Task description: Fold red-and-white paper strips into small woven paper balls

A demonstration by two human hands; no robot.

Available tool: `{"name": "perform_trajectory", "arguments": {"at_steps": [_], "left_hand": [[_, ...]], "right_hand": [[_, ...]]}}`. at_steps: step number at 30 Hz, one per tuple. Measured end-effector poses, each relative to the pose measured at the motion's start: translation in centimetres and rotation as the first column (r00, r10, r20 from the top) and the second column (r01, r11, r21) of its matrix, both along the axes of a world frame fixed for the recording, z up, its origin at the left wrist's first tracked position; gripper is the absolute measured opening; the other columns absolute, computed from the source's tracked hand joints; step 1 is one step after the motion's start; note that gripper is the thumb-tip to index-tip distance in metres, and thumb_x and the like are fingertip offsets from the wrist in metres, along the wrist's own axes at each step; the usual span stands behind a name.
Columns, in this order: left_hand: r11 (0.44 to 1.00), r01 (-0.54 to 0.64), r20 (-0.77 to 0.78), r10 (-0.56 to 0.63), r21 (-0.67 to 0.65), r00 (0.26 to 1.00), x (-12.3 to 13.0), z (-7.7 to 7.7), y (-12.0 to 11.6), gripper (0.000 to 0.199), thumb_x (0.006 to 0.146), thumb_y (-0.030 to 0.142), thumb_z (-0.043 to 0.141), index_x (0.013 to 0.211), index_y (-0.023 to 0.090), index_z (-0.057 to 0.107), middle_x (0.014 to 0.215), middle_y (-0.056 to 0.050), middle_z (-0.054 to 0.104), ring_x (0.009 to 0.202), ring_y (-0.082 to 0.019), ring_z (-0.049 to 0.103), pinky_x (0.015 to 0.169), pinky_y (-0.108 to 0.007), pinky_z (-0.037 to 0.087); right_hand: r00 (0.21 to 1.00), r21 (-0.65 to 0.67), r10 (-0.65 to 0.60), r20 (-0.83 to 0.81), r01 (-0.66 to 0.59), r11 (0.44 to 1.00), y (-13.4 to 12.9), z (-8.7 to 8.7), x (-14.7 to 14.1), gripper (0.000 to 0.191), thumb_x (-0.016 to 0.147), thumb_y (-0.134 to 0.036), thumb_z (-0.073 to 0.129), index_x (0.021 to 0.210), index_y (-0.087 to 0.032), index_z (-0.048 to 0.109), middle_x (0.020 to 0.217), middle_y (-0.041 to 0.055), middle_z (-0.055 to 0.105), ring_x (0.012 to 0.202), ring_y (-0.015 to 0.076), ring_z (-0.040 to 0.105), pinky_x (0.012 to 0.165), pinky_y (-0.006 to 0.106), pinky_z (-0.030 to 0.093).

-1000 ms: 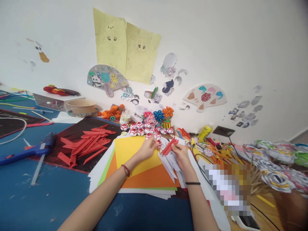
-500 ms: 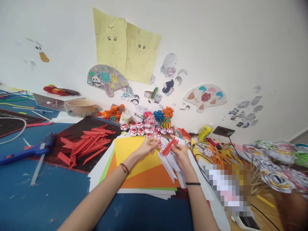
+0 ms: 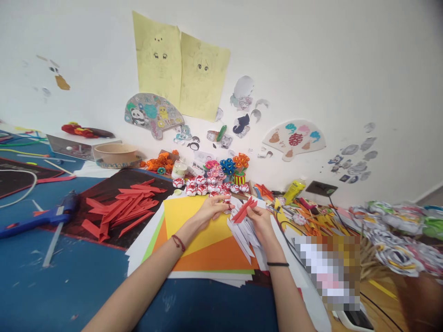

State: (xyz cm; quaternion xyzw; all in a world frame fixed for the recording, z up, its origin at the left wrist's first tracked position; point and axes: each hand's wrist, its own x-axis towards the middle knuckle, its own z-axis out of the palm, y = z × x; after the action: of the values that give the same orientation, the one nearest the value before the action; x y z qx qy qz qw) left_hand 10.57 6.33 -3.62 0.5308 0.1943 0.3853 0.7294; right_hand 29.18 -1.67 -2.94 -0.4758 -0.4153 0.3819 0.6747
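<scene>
My right hand (image 3: 262,223) is closed on several red folded paper strips (image 3: 244,210), pinched between thumb and fingers above a pile of white folded paper strips (image 3: 244,237). My left hand (image 3: 213,210) is over the top of the yellow paper sheet (image 3: 188,221). Its index finger is stretched out, while the thumb and other fingers come together at a small reddish bit by the fingertips, too small to make out. Just behind it, red-and-white folded paper flowers (image 3: 201,189) stand in rows.
Red paper strips (image 3: 128,207) lie heaped on a dark mat (image 3: 104,184) at left, beside a blue glue gun (image 3: 65,210). Orange sheets (image 3: 214,256) lie under the yellow one. A yellow bottle (image 3: 295,190), a black cable (image 3: 335,210) and paper flower bunches (image 3: 398,249) are at right.
My left hand's index finger has straightened and lifted from its pinch, and the hand has turned slightly. My right hand keeps the red strips in nearly the same place.
</scene>
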Motion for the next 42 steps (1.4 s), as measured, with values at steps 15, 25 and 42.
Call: {"name": "perform_trajectory", "arguments": {"at_steps": [15,25,42], "left_hand": [[0.999,0.029,0.034,-0.030,0.033,0.999,0.5,0.1,-0.5,0.046,0.069,0.039,0.082,0.103,0.011,0.069,0.084,-0.010,0.073,0.053,-0.006,0.048,0.048,-0.023,0.019],[0.999,-0.039,-0.017,0.039,0.037,0.999,0.2,0.7,-1.3,0.048,0.062,0.035,0.086,0.100,0.012,0.069,0.086,-0.011,0.075,0.069,-0.014,0.063,0.052,-0.022,0.024],[0.998,-0.066,-0.063,0.067,0.025,0.996,-0.3,0.7,-0.6,0.043,0.058,0.033,0.086,0.090,0.011,0.068,0.058,0.001,0.061,0.045,-0.004,0.036,0.045,-0.022,0.016]], "right_hand": [[0.998,-0.007,0.037,0.042,-0.036,0.999,-0.4,0.4,-0.2,0.032,0.062,-0.043,0.086,0.077,-0.016,0.079,0.079,0.0084,0.077,0.078,0.0248,0.069,0.084,0.039,0.051],[0.975,-0.015,0.207,0.079,-0.207,0.978,-1.0,1.0,-2.0,0.030,0.069,-0.038,0.083,0.090,-0.016,0.080,0.098,0.0107,0.077,0.093,0.0276,0.070,0.093,0.041,0.049],[0.968,-0.028,0.244,0.052,-0.243,0.970,-0.8,0.8,-3.8,0.034,0.064,-0.041,0.085,0.085,-0.016,0.080,0.082,0.0087,0.078,0.078,0.0255,0.071,0.085,0.041,0.052]]}}
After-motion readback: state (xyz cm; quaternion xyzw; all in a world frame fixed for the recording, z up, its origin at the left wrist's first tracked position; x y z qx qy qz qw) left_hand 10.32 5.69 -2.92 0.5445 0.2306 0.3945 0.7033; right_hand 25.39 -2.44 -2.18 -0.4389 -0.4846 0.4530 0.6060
